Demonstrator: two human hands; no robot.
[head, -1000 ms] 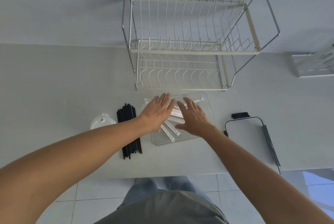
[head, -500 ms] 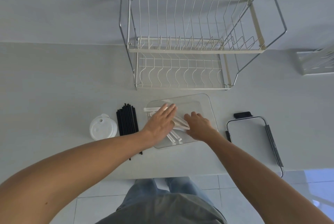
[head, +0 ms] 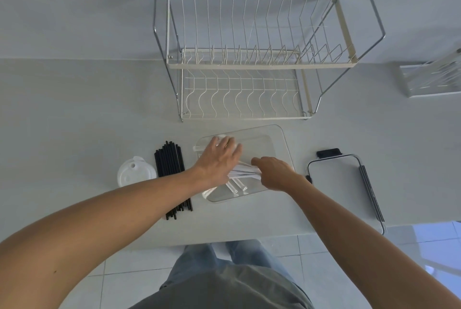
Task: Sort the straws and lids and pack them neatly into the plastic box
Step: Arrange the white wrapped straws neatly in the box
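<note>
A clear plastic box point(head: 279, 145) lies on the white counter in front of me. Inside it are several clear and white straws point(head: 240, 174). My left hand point(head: 218, 159) rests flat over their far ends, fingers spread. My right hand point(head: 273, 172) has its fingers closed around the near part of the straw bundle. Left of the box lies a bundle of black straws point(head: 172, 174). A white cup lid point(head: 134, 175) sits further left.
A two-tier wire dish rack point(head: 249, 59) stands behind the box. The box's lid with a black clip point(head: 336, 184) lies to the right, near the counter's front edge. A metal holder point(head: 434, 79) is at far right.
Both hands came down onto the straws in the box. My right hand's fingers curled closed on the bundle, and the straws have been drawn together.
</note>
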